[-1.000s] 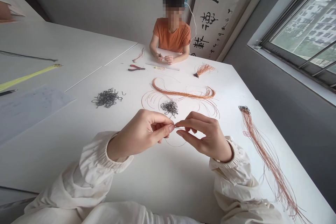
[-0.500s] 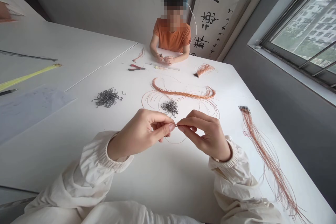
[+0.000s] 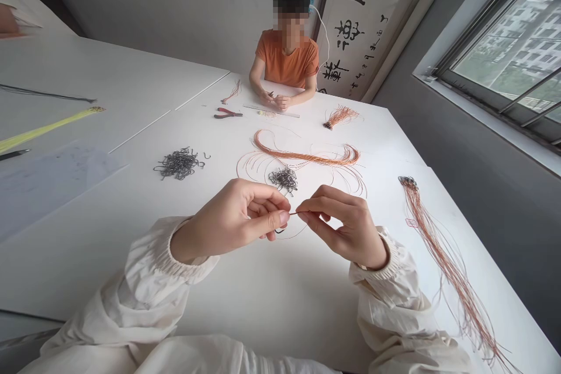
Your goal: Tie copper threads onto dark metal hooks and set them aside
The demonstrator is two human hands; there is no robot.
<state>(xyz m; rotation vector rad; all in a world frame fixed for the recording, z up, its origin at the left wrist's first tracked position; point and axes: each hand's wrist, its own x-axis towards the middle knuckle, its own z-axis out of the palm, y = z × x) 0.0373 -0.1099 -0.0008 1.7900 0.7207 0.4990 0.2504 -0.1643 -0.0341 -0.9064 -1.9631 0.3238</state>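
Note:
My left hand (image 3: 236,216) is closed in a pinch on a fish hook (image 3: 279,232), whose dark bend shows below the fingers. Thumb and forefinger of my right hand (image 3: 344,222) pinch a thin orange line (image 3: 293,214) that spans the short gap between both hands' fingertips. A loop of it hangs below. Just beyond my fingers lie a small pile of dark hooks (image 3: 284,178) and a long bundle of orange line (image 3: 307,156). How the line meets the hook is hidden by my left fingers.
A larger hook pile (image 3: 179,163) lies left, and hooks tied to orange lines (image 3: 442,251) lie right. Across the table (image 3: 272,310) a person in an orange shirt (image 3: 287,61) works near pliers (image 3: 228,113) and another tied bundle (image 3: 339,116). Yellow lines (image 3: 52,127) and paper (image 3: 56,181) are left.
My left hand has shifted slightly left, away from the right, so more line shows between the fingertips. The hook's bend now shows more clearly. My right hand stays nearly in place.

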